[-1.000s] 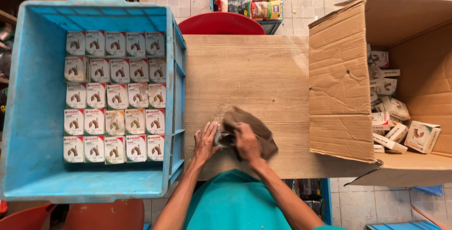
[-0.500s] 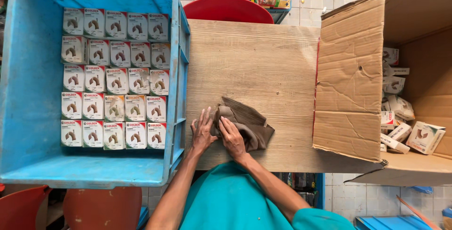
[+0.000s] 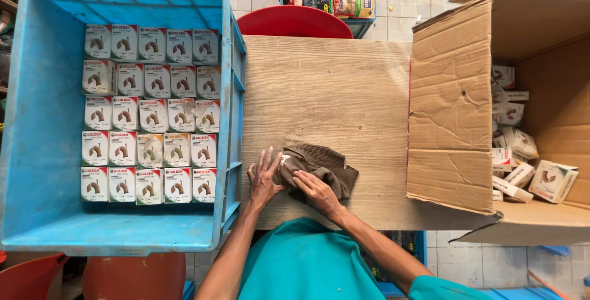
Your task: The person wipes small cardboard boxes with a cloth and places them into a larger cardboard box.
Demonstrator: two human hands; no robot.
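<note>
Blue plastic crate (image 3: 37,152), well to the left of my hands, held neat rows of small white boxes (image 3: 149,116). My left hand (image 3: 264,180) lay flat on the wooden bench (image 3: 326,91), fingers spread, its fingertips touching the edge of a brown cloth (image 3: 322,168). My right hand (image 3: 316,192) pressed down on that cloth, fingers loosely curled; a small white item peeked out beneath it. I judged this the wiping or wrapping step. Further right, an open cardboard carton (image 3: 452,109) held loose boxes (image 3: 553,180).
</note>
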